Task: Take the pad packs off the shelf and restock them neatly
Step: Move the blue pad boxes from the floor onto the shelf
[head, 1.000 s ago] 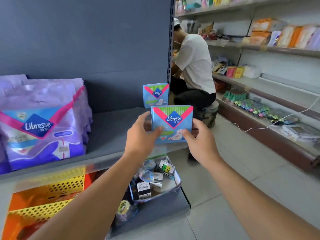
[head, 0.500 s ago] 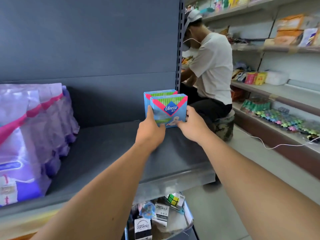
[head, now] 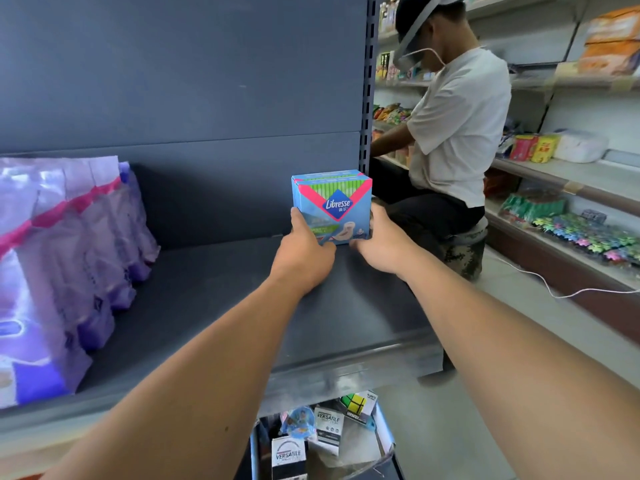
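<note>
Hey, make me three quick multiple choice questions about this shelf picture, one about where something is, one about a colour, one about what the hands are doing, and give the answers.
1. Where do the small blue Libresse pad packs stand?
A. at the back right of the dark grey metal shelf
B. in the bin below
C. on the floor

2. What colour are the large soft pad bags at the left?
A. orange
B. purple
C. green

3. What are the hands doing?
A. hanging idle
B. both on the front blue pack
C. lifting a purple bag

Answers: 1 A, they sit by the back panel near the upright. 2 B, purple plastic with pink stripes. 3 B, the left hand and right hand each keep a grip on one side.
</note>
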Motion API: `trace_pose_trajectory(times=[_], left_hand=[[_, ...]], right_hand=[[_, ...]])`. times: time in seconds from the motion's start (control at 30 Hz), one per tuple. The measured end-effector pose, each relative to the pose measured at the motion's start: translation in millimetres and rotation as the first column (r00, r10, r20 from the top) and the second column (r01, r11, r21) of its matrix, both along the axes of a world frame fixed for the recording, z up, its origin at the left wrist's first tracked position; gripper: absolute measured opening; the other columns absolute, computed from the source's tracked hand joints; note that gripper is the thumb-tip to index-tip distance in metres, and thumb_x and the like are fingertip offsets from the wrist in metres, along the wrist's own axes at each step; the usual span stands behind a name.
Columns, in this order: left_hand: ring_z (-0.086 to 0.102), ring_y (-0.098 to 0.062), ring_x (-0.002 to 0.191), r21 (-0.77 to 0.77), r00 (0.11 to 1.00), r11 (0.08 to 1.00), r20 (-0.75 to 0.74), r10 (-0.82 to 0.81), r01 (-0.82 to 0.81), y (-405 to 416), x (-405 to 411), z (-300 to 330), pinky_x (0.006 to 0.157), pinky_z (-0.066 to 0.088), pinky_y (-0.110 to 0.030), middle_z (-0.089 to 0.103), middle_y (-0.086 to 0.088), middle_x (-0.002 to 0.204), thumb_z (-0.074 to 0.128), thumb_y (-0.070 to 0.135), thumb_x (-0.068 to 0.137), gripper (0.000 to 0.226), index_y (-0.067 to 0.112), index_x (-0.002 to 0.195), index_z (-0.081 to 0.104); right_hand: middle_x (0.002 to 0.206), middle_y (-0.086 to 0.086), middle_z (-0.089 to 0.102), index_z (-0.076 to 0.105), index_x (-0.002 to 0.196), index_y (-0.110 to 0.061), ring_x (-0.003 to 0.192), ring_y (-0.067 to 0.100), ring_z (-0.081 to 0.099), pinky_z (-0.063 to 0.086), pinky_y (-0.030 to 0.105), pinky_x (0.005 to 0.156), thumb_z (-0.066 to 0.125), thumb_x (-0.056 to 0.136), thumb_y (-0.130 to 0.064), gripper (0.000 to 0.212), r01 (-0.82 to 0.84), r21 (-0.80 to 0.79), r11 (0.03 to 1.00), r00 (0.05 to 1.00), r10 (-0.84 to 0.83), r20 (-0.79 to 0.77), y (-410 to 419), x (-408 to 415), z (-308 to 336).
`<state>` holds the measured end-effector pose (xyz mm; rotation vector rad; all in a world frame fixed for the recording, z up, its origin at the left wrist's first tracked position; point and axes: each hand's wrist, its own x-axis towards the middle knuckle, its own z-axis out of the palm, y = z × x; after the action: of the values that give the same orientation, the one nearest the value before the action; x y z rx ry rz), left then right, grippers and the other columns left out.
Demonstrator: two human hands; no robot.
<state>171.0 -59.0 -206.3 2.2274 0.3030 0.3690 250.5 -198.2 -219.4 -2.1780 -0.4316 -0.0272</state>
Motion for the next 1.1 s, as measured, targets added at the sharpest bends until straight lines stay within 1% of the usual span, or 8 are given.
trace_pose_trajectory(times=[0.13, 0.27, 0.4, 0.53, 0.6, 0.73, 0.87, 1.1], left_hand=[[0.056, -0.023, 0.091, -0.004, 1.000, 1.000, 0.011, -0.005, 0.005, 0, -2, 1, 0.068, 0.042, -0.030, 0.058, -0.003, 0.114, 0.054, 0.021, 0.090, 0.044, 0.016, 0.128, 0.032], [0.054, -0.019, 0.095, -0.027, 0.999, 0.999, 0.019, -0.034, 0.034, 0, 0, 4, 0.064, 0.040, -0.025, 0.056, -0.003, 0.121, 0.058, 0.025, 0.090, 0.047, 0.016, 0.128, 0.031], [0.054, -0.021, 0.099, -0.081, 0.999, 0.996, 0.007, -0.041, 0.041, 0, 2, 6, 0.071, 0.039, -0.026, 0.055, -0.003, 0.122, 0.060, 0.033, 0.090, 0.059, 0.012, 0.135, 0.028], [0.052, -0.023, 0.094, -0.081, 1.000, 0.997, -0.018, -0.015, 0.013, 1, 5, 5, 0.074, 0.038, -0.029, 0.055, -0.003, 0.116, 0.058, 0.033, 0.091, 0.048, 0.012, 0.127, 0.035], [0.051, -0.023, 0.095, -0.088, 0.999, 0.996, -0.031, -0.006, 0.003, 2, 5, 5, 0.076, 0.038, -0.029, 0.053, -0.003, 0.115, 0.058, 0.034, 0.090, 0.050, 0.013, 0.128, 0.035], [0.054, -0.024, 0.100, -0.111, 0.999, 0.994, -0.040, -0.003, -0.002, 5, 5, 5, 0.078, 0.040, -0.029, 0.056, -0.003, 0.120, 0.057, 0.027, 0.089, 0.046, 0.015, 0.129, 0.037], [0.052, -0.023, 0.098, -0.103, 0.998, 0.995, -0.061, -0.002, -0.004, 4, 5, 6, 0.079, 0.040, -0.030, 0.054, -0.003, 0.116, 0.057, 0.026, 0.090, 0.044, 0.012, 0.126, 0.037], [0.054, -0.023, 0.097, -0.083, 0.998, 0.997, -0.063, -0.006, 0.001, 3, 5, 1, 0.076, 0.040, -0.029, 0.055, -0.001, 0.117, 0.055, 0.022, 0.089, 0.041, 0.015, 0.124, 0.035]], right_hand=[[0.124, -0.003, 0.059, 0.031, 0.141, -0.023, 0.110, 0.018, 0.059, 0.050, 0.038, 0.093, 0.063, 0.087, -0.025, 0.062, -0.001, -0.002, 1.000, 1.000, 0.001, -0.001, 2, 3, 0], [0.123, -0.001, 0.058, 0.030, 0.141, -0.020, 0.110, 0.018, 0.058, 0.050, 0.035, 0.092, 0.063, 0.090, -0.019, 0.061, -0.005, 0.040, 0.999, 0.999, 0.006, -0.035, 3, 1, 3], [0.117, -0.003, 0.057, 0.034, 0.138, -0.020, 0.107, 0.015, 0.056, 0.048, 0.030, 0.084, 0.062, 0.090, -0.016, 0.056, 0.000, 0.091, 0.996, 0.998, 0.006, -0.061, 4, 2, 6], [0.104, -0.010, 0.062, 0.047, 0.115, -0.028, 0.100, 0.011, 0.060, 0.052, 0.031, 0.087, 0.066, 0.085, -0.018, 0.037, -0.022, 0.125, 0.992, 0.998, 0.029, -0.055, 9, 5, 6], [0.108, -0.011, 0.063, 0.048, 0.121, -0.028, 0.101, 0.010, 0.061, 0.052, 0.034, 0.091, 0.067, 0.082, -0.023, 0.043, -0.017, 0.136, 0.991, 0.998, 0.024, -0.050, 9, 5, 4], [0.105, -0.012, 0.061, 0.045, 0.116, -0.030, 0.100, 0.008, 0.059, 0.051, 0.030, 0.089, 0.063, 0.089, -0.018, 0.034, -0.040, 0.140, 0.989, 0.999, 0.044, -0.026, 8, 3, 4], [0.113, -0.007, 0.060, 0.042, 0.124, -0.025, 0.104, 0.011, 0.059, 0.050, 0.029, 0.087, 0.062, 0.090, -0.018, 0.040, -0.045, 0.134, 0.990, 0.999, 0.048, -0.021, 10, 0, 3], [0.114, -0.002, 0.063, 0.049, 0.122, -0.020, 0.102, 0.015, 0.060, 0.052, 0.037, 0.091, 0.056, 0.088, -0.012, 0.036, -0.061, 0.077, 0.995, 0.998, 0.060, 0.018, 12, 2, 0]])
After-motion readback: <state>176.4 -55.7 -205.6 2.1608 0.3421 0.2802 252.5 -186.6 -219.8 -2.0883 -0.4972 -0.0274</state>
